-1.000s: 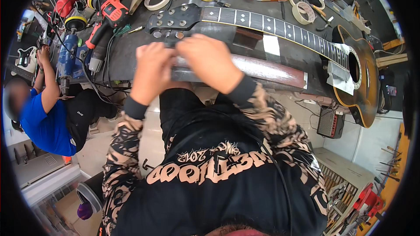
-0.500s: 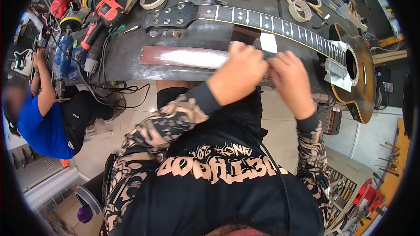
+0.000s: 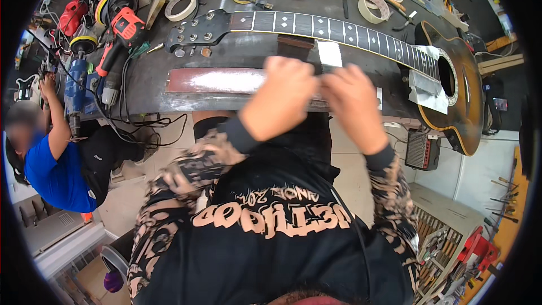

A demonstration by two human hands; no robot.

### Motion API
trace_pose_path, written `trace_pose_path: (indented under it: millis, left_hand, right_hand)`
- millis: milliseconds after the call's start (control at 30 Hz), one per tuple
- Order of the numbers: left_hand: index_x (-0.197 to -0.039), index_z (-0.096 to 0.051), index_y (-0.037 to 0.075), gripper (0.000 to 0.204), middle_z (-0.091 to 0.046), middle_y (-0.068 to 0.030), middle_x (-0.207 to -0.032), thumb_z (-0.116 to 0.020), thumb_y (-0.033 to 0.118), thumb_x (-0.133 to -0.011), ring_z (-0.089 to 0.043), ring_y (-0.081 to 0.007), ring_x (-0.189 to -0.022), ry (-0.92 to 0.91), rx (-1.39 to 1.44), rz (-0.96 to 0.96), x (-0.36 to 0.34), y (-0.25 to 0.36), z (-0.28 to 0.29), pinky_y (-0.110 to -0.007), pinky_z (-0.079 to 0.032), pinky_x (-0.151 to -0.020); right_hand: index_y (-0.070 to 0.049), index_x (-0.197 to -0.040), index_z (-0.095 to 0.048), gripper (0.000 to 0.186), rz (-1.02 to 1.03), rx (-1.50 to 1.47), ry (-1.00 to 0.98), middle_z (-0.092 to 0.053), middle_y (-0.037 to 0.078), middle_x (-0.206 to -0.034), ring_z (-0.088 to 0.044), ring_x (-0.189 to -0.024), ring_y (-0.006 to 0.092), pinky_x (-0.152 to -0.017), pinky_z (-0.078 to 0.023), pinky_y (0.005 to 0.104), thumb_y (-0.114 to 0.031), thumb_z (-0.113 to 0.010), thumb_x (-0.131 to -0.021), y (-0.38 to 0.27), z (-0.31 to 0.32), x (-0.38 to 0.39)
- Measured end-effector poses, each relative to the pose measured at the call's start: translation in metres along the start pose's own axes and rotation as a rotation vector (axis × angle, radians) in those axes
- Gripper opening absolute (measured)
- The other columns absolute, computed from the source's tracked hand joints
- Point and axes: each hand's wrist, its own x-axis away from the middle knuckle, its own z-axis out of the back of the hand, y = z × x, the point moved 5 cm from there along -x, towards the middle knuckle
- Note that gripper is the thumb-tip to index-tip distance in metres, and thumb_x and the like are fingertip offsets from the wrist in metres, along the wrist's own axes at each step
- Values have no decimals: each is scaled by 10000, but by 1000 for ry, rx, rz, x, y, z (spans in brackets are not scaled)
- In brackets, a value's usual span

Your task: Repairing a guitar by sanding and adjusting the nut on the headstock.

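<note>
**While the left hand [image 3: 288, 90] and the right hand [image 3: 350, 99] meet over it, a bar [image 3: 217, 80] lies along the table's [image 3: 237, 53] near edge**

Both hands are close together with fingers curled, blurred; whether they pinch anything, I cannot tell. They cover the right part of the bar, whose left part lies bare. That part is dark red at the end and pale along the middle, from dust or glare.

Work on the bar looks under way, not finished: both hands are over it and its visible surface is uneven. If the pale stretch is the worked part, the red end is left to do; how the covered part stands cannot be seen.

Just beyond the hands are a dark block [image 3: 296, 49] and a white sheet [image 3: 329, 54]. Farther off, a guitar [image 3: 470, 93] lies with its body at the right and its neck reaching left. At the far left is a red drill [image 3: 127, 25]; beyond the table's left side, a co-worker in blue [image 3: 56, 164].
</note>
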Motion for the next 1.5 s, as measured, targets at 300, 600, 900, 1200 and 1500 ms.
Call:
trace_pose_path:
  millis: [300, 600, 900, 1200, 1500]
  left_hand:
    - [-981, -713, 101, 129, -629, -66, -1017, -769, 92, -865, -650, -310, -1069, -37, -118, 56, 42, -44, 45, -526, -437, -992]
    - [-1018, -696, 69, 181, -578, -122, -997, -745, 20, -850, -604, -373, -1048, -15, -26, 133, 52, -52, 54, -510, -438, -940]
    - [-1019, -714, 89, 194, -636, -103, -1041, -733, 73, -826, -635, -337, -1098, 48, 50, 2, -3, 12, -10, -525, -442, -990]
    - [-1084, -739, 77, 212, -588, -125, -988, -791, 1, -894, -623, -374, -1016, 4, -84, 253, 94, -97, 100, -515, -443, -936]
    - [-972, -708, 82, 156, -635, -96, -1041, -729, 40, -823, -637, -332, -1080, 57, 80, -40, -21, 35, -32, -512, -464, -998]
  right_hand:
    - [-60, -993, -724, 118, 151, -84, 89, -706, 105, -1067, -673, -1071, 340, -936, -560, 456, -114, -736, -889, -49, -41, -42]
    - [-44, -1005, -721, 140, 153, -106, 146, -671, 127, -1048, -663, -1107, 340, -984, -551, 464, -113, -700, -885, -65, -52, -43]
    - [-30, -1047, -750, 174, -34, 20, 98, -727, 107, -1048, -678, -1026, 369, -893, -585, 484, -7, -771, -875, -5, 2, 14]
    - [-53, -1043, -731, 163, 240, -214, 137, -665, 95, -1068, -639, -1085, 326, -976, -566, 439, -115, -690, -898, -111, -94, -91]
    - [-68, -1004, -762, 162, -73, 52, 68, -726, 70, -1035, -651, -995, 335, -865, -577, 453, -18, -821, -861, 14, 27, 28]
